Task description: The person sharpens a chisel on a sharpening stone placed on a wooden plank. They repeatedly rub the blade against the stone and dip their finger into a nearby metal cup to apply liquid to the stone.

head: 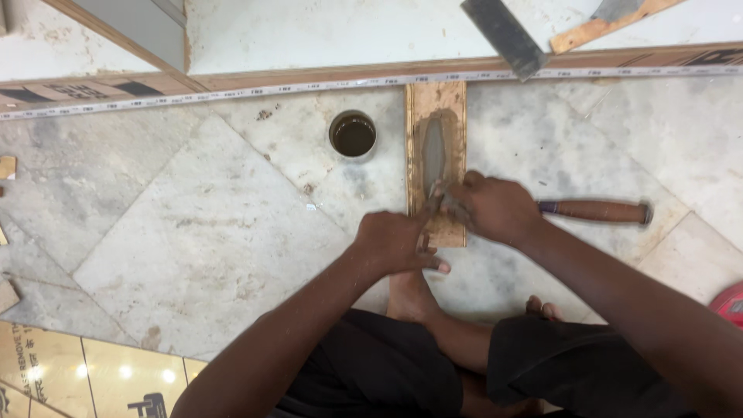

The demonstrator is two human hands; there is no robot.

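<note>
He sits on the marble floor [193,232], chisel [596,210] flat on a wet stone [436,147]. The right hand [495,207] grips near the blade; left hand [398,241] fingertips press it down. Stiff steel, sharp, probably slick. A cup [353,134] sits left; a plank [309,81] bounds the far side.

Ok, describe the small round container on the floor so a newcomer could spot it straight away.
Start at the long wooden strip lying across the marble floor near the top of the view. Just below it, left of the upright wooden block that both hands work on, stands the small cup. It alone is round, with a pale rim and dark brown liquid inside.
</note>
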